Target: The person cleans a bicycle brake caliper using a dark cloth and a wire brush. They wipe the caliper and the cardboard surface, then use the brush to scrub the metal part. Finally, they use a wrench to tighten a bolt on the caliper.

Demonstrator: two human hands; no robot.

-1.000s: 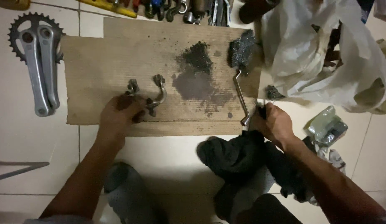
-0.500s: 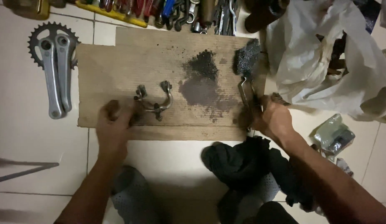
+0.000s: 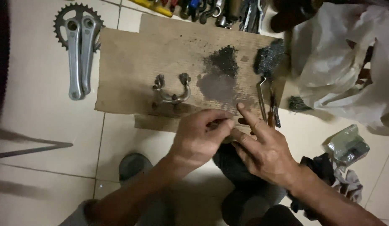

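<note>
Both hands [image 3: 232, 140] moved together at cardboard [image 3: 127, 75] near edge, pinching small dark part [image 3: 214, 124]; grip unclear.

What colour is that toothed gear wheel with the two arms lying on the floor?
The crankset is silvery grey metal with a darker toothed ring, seen in the head view.

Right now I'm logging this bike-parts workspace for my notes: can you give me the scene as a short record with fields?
surface: stained cardboard sheet on tiled floor
left hand: fingers pinching a small dark part, too small to identify
right hand: beside it, index finger extended
on cardboard: metal brake caliper arm, wire brush
left of cardboard: crankset with chainring
right: white plastic bag
</note>
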